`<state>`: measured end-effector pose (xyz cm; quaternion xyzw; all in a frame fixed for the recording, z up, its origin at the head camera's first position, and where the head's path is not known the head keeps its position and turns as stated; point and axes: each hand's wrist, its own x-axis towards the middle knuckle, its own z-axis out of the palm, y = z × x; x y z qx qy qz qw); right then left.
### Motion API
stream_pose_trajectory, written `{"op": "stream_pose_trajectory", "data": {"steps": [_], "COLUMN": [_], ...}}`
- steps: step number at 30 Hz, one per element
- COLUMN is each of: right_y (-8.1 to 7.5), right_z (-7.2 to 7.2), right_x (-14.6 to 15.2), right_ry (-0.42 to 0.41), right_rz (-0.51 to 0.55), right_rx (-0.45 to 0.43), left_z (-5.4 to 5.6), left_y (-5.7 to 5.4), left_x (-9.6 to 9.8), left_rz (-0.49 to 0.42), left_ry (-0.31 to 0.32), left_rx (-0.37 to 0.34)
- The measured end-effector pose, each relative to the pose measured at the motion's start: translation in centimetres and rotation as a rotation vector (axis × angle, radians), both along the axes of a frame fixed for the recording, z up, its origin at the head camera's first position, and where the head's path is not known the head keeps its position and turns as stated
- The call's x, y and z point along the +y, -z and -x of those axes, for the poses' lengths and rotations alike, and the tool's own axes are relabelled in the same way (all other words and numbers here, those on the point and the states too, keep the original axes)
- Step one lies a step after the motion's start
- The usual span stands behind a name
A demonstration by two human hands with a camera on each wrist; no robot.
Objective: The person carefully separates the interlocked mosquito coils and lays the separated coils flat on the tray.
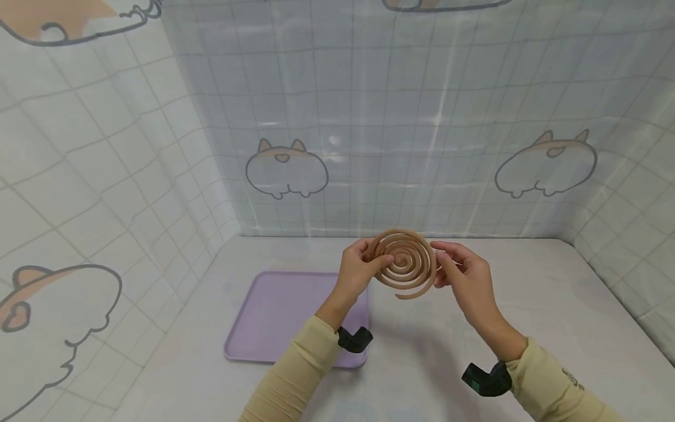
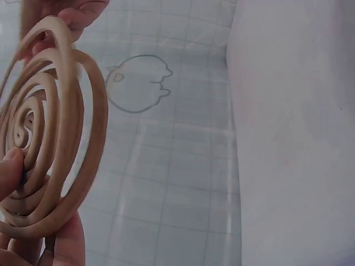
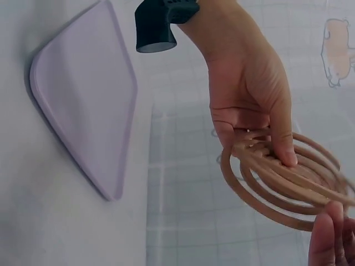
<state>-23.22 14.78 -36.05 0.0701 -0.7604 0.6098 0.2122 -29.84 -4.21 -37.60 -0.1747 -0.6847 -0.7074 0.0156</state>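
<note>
A brown mosquito coil (image 1: 403,261) is held up above the table between both hands, its flat spiral facing me. My left hand (image 1: 358,266) grips its left side, thumb over the rings and fingers behind. At the right rim, my right hand (image 1: 466,278) pinches the outer ring between thumb and fingers. Seen from the left wrist, the rings of the coil (image 2: 66,122) stand apart at different depths, with the outer ones spread away from the centre. In the right wrist view the left thumb (image 3: 285,152) presses on the rings.
A lilac tray (image 1: 285,316) lies on the white table (image 1: 411,375), to the left and partly behind the left forearm. Sheeting with a grid and cartoon animals (image 1: 287,170) walls in the table's back and sides. Each wrist wears a black camera mount (image 1: 487,380).
</note>
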Motion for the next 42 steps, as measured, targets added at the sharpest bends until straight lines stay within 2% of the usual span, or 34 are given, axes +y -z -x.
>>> {"op": "stream_pose_trajectory", "data": {"steps": [4,11,17,20,24,28,31,35,41,42], "right_y": [0.1,0.1,0.2,0.3,0.1,-0.1,-0.2,0.0,0.1,0.2], "right_z": [0.2,0.5,0.6,0.6,0.6,0.7,0.8,0.9,1.1,1.1], "right_x": [0.1,0.2,0.3,0.3,0.2,0.0,0.1,0.2,0.2,0.1], "right_ry": [-0.032,-0.074,-0.176,-0.221,-0.208,-0.166,-0.167,-0.19,-0.229,-0.239], "right_rz": [0.06,0.045,0.127,0.181,0.239,0.255,0.255,0.256,0.292,0.308], "right_rx": [-0.054,-0.17,-0.258,-0.253,-0.196,-0.161,-0.159,-0.166,-0.186,-0.185], "left_z": [0.0,-0.1,0.1,0.2,0.2,-0.5,-1.1,-1.0,0.1,0.1], "left_y": [0.0,-0.3,-0.2,-0.3,-0.7,-1.8,-2.5,-2.6,-1.0,-1.1], "left_x": [-0.1,0.0,0.0,0.0,-0.1,-0.2,-0.2,-0.2,-0.1,-0.1], "left_rz": [-0.03,-0.057,-0.078,-0.075,-0.062,-0.05,-0.065,-0.104,-0.153,-0.153], "left_ry": [-0.004,0.002,-0.029,-0.062,-0.103,-0.116,-0.106,-0.072,-0.026,-0.022], "left_rx": [-0.016,-0.045,-0.042,-0.046,-0.059,-0.059,-0.06,-0.081,-0.123,-0.134]}}
